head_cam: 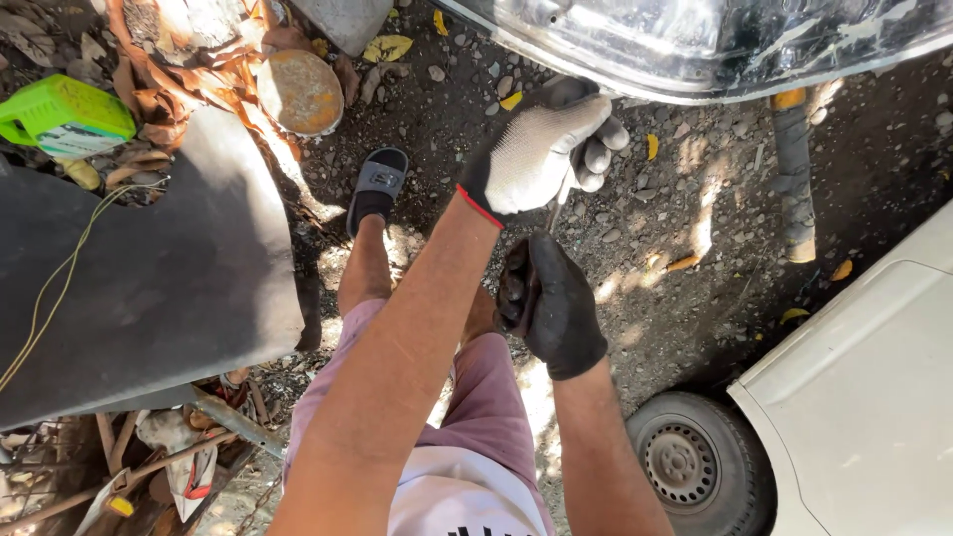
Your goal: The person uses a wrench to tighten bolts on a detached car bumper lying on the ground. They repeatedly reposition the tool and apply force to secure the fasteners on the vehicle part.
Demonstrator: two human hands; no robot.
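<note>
My left hand (536,149), in a white knit glove with a black palm, is curled just under the lower edge of a clear car headlight (695,40). Its fingers close around the top of a thin metal tool shaft (554,214) and press against a dark part at the lamp's edge. Just below it, my right hand (551,303), in a black glove, grips the tool's dark handle (513,290). The tip of the tool is hidden behind the left glove. I stand on gravel in pink shorts, one foot in a black sandal (377,184).
A large black car body panel (149,288) lies at the left, with a thin yellow wire across it. Behind it are a green container (60,114), a rusty round disc (298,91) and dry leaves. A white car (854,397) and its wheel (685,462) stand at the right. Scrap metal lies bottom left.
</note>
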